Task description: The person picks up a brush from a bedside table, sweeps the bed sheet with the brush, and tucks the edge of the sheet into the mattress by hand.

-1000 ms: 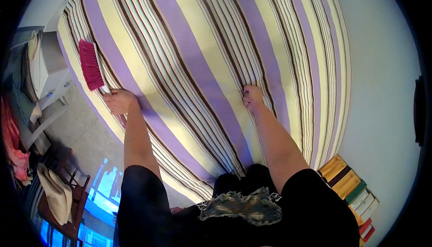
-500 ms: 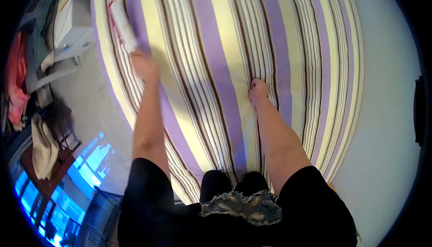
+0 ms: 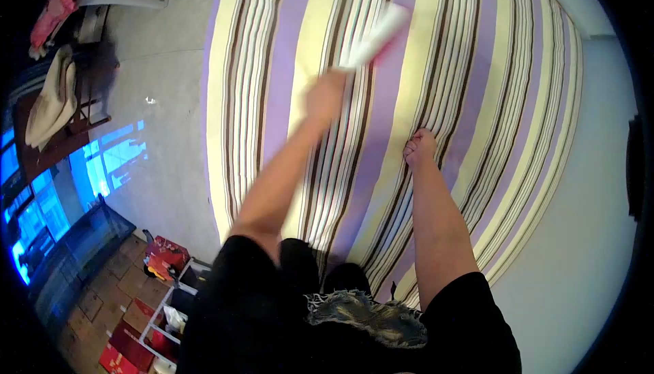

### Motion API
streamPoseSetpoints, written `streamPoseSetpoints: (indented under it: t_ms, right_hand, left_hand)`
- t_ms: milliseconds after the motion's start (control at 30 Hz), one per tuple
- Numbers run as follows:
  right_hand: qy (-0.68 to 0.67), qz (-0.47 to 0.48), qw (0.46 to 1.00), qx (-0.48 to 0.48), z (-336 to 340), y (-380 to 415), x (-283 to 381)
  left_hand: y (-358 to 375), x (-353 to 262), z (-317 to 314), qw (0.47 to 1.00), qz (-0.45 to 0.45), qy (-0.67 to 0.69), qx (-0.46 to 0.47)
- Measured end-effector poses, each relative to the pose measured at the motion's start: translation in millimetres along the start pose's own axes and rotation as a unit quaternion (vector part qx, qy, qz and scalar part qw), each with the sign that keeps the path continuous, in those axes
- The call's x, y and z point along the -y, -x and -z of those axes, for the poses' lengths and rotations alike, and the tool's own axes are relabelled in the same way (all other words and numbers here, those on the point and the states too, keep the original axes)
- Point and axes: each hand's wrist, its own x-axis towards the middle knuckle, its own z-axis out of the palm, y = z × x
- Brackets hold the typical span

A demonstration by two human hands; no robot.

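Note:
My left hand [image 3: 325,95] is wrapped round the handle of a bed brush [image 3: 378,33], which has a white back and pink bristles. The brush is slightly blurred and lies slantwise over the bed, bristle side toward the striped bedsheet [image 3: 415,60]. Purple, yellow, brown and white bands run along the sheet. Nearer to me and to the right, my right hand [image 3: 419,148] is closed in a fist on the sheet, the cloth creased around it. What lies inside the fist is mostly hidden.
Grey floor [image 3: 163,54] borders the bed on the left, with a chair holding a beige cloth [image 3: 58,98]. At lower left stands a white rack [image 3: 167,313] near red boxes [image 3: 129,347]. A pale wall [image 3: 572,169] runs along the right.
My left hand has swept the brush rightward across the sheet, and its head now points up and right. My right hand stays closed on the sheet. The view has turned toward the left floor.

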Motion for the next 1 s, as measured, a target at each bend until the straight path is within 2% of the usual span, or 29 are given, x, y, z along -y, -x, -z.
streamPoseSetpoints:
  t_ms: [33,67,100,167,200,233,267,333,367,400,467,500,533,567,600,667,733,767,800,833,900,933,967,1000]
  right_hand:
    - [-0.012,-0.003,1.000,0.015,3,-5,0]
    - [-0.003,-0.002,1.000,0.022,2,-8,0]
    - [-0.003,-0.002,1.000,0.022,0,-6,2]
    - [0.015,0.008,1.000,-0.003,-6,2,0]
    - [0.015,0.008,1.000,-0.003,-6,4,3]
    - [0.009,0.008,1.000,-0.004,-8,4,5]
    - [0.008,0.000,1.000,-0.007,-7,5,2]
    - [0.002,-0.003,1.000,0.006,-5,4,2]
    - [-0.004,-0.004,1.000,0.021,-5,4,2]
    - [0.007,-0.004,1.000,0.021,-1,-4,1]
    - [0.010,-0.001,1.000,0.022,0,-4,4]
    - [0.005,0.002,1.000,0.024,-4,-1,2]
    - [0.012,0.015,1.000,-0.008,-10,9,3]
    - [0.016,0.014,1.000,-0.004,-12,10,1]
    - [0.002,0.003,1.000,0.008,-9,7,0]
    - [-0.018,-0.035,0.998,0.045,-1,-10,4]
    - [0.001,-0.017,0.999,0.045,-1,-4,3]
    - [0.016,0.002,0.999,0.048,-1,-2,3]
    - [0.013,-0.006,0.999,0.029,-2,-4,3]
    - [0.010,-0.009,0.999,0.029,-3,-3,3]
    - [0.004,-0.002,1.000,-0.005,-7,2,4]
    - [-0.001,-0.003,1.000,-0.004,-7,2,4]
    - [0.001,-0.001,1.000,-0.001,-6,2,4]
    - [0.002,0.002,1.000,0.003,-5,-1,3]
  left_hand:
    - [1,52,41,0.992,0.089,-0.088,-0.023]
    - [16,75,141,0.976,0.207,0.070,0.016]
    - [11,167,107,0.959,0.158,-0.161,-0.174]
    - [46,270,176,0.903,0.318,-0.136,-0.257]
    - [66,293,207,0.849,0.443,-0.071,-0.279]
    - [78,298,226,0.801,0.515,-0.029,-0.305]
    - [94,294,238,0.788,0.522,-0.036,-0.325]
    - [112,295,216,0.848,0.373,-0.175,-0.335]
    - [125,316,186,0.886,0.310,-0.087,-0.333]
    - [130,224,157,0.924,0.275,-0.080,-0.255]
    - [149,135,80,0.983,0.146,0.022,-0.110]
    - [158,90,42,0.991,0.091,0.089,-0.030]
    - [150,25,35,0.965,0.198,0.037,0.166]
    - [150,-16,29,0.972,0.126,0.015,0.199]
    - [152,-23,25,0.971,0.131,0.018,0.197]
    - [154,-33,18,0.958,0.113,0.017,0.262]
    - [160,26,25,0.967,0.173,-0.001,0.186]
    - [153,47,58,0.970,0.176,-0.029,0.166]
    - [172,102,65,0.992,0.115,-0.013,0.055]
    - [166,123,105,0.959,0.203,-0.163,0.115]
    - [190,210,151,0.945,0.302,-0.109,-0.060]
    - [218,298,163,0.936,0.262,-0.199,-0.127]
    - [260,421,173,0.921,0.243,-0.284,-0.111]
    - [258,396,200,0.853,0.452,-0.081,-0.249]
